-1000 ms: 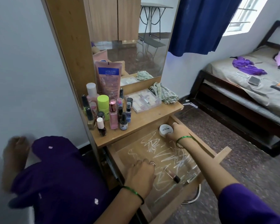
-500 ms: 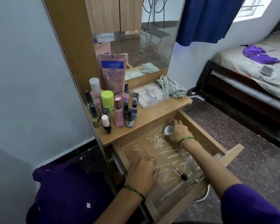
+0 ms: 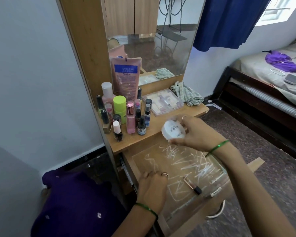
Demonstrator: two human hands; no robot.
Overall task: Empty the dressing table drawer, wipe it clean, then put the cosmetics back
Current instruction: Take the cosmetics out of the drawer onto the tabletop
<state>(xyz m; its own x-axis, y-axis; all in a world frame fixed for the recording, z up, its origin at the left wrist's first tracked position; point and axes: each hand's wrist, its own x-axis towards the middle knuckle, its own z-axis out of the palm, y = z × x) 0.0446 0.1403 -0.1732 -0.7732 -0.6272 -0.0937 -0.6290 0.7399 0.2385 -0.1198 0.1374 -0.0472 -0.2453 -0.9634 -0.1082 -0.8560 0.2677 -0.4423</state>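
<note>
- We work at the dressing table, whose drawer (image 3: 174, 170) stands pulled out below the shelf (image 3: 162, 124); its floor is streaked with pale scribbled marks, so we judge the emptying nearly done and the wiping not yet begun.
- The shelf is crowded on its left with a cluster of bottles (image 3: 125, 115), and a clear case (image 3: 162, 104) and a checked cloth (image 3: 186, 94) sit toward the right. The bare strip at the front edge looks the best landing place.
- Our right hand (image 3: 193, 132) holds a round white jar (image 3: 173, 130) above the drawer's back edge, fingers curled around its rim, label toward us.
- We should set the jar flat, just beside the bottles without nudging them, since the tall thin ones look easy to topple.
- Our left hand (image 3: 152, 187) rests on the drawer's left front part, fingers bent loosely; whether it pinches anything we cannot tell.
- A slim lipstick-like tube (image 3: 192, 185) lies near the drawer's front, to lift out next.
</note>
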